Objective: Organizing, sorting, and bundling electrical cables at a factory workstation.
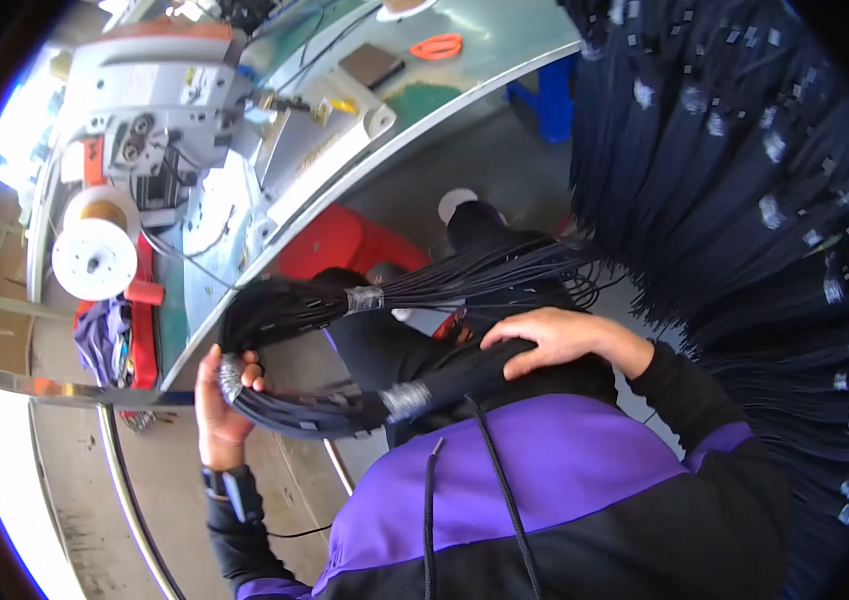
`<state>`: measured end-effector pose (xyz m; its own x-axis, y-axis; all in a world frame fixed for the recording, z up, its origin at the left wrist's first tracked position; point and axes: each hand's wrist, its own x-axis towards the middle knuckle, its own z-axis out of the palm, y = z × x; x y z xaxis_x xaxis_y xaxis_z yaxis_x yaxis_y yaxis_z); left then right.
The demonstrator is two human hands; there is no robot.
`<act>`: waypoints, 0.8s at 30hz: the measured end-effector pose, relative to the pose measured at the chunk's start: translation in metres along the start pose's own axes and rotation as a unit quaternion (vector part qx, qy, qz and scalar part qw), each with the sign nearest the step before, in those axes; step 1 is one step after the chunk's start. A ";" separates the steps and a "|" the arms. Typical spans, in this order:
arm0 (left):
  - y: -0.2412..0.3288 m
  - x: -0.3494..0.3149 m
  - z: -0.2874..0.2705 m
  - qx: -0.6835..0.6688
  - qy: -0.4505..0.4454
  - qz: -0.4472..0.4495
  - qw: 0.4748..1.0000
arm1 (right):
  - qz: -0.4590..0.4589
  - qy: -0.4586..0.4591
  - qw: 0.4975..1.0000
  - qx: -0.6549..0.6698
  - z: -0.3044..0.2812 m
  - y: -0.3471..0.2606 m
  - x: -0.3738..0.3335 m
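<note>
A long bundle of black cords (315, 418) lies bent in a loop across my lap, with clear shiny wrapping round it at several places. At the loop's left bend my left hand (223, 405) is closed round the bundle, right at a wrapped band (230, 378). My right hand (560, 338) rests on the bundle's lower strand over my thigh, its fingers stretched out and the thumb apart. Another band of wrapping (407, 401) shows between my hands. The upper strand has its own wrapped band (366, 298), and beyond it the cords fan out loosely to the right.
A sewing machine (160, 105) with a white thread spool (95, 260) stands on the curved table at the left. Orange-handled thread snips (437, 46) lie farther back. Many black cord bundles (725, 190) hang along the right. A red bin-like object (350, 243) sits below the table edge.
</note>
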<state>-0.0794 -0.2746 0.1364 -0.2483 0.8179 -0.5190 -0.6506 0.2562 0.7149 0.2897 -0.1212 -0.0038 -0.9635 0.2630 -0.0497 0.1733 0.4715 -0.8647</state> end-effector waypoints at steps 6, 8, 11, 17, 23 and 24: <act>-0.041 0.048 -0.199 -0.142 -0.046 -0.077 0.986 | -0.006 -0.079 0.996 -0.038 0.014 0.019 0.061; -0.056 0.060 -0.211 0.104 0.099 0.032 0.989 | 0.033 -0.111 0.992 -0.052 0.015 0.027 0.074; -0.064 0.086 -0.173 0.651 0.272 0.284 0.650 | 0.078 -0.137 0.986 -0.056 0.013 0.034 0.085; -0.089 0.158 0.004 0.801 -0.097 0.364 0.466 | 0.117 -0.126 0.981 -0.089 -0.002 0.028 0.084; -0.105 0.236 0.019 0.839 -0.161 0.043 0.517 | 0.240 -0.095 0.964 -0.066 -0.054 0.061 0.035; -0.104 0.241 0.013 0.839 -0.165 0.040 0.517 | 0.311 -0.090 0.938 -0.123 -0.067 0.067 0.018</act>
<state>-0.0623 -0.0971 -0.0572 0.0900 0.8333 -0.5454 0.9596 0.0739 0.2713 0.2975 -0.0280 -0.0289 -0.6749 0.4156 -0.6097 0.7343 0.4592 -0.4999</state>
